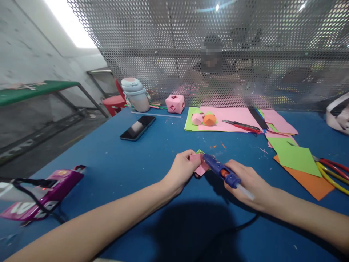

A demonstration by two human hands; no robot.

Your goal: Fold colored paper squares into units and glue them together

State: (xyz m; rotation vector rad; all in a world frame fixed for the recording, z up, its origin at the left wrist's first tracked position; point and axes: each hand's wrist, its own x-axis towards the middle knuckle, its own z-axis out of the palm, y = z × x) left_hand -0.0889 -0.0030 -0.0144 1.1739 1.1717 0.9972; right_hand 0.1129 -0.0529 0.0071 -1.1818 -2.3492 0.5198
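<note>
Pinched in my left hand [182, 168] is a small folded piece of pink paper [201, 168], with a bit of green paper showing at its top edge. My right hand [247, 183] is wrapped round a blue hot glue gun [218, 168], a clear glue stick jutting from its rear. The gun's nozzle points left and meets or nearly meets the pink paper; whether it touches I cannot tell. Beyond my hands, a pink paper shape [197, 119] and an orange one [209, 119] sit on green and pink sheets [229, 113].
A utility knife [241, 126] lies on the sheets. Scissors [334, 171] and green paper [297, 156] are at right. A phone [138, 127], a bottle [135, 95], a pink paper cube [175, 104] and a purple power strip [51, 193] stand leftward. Behind a perforated screen sits a person.
</note>
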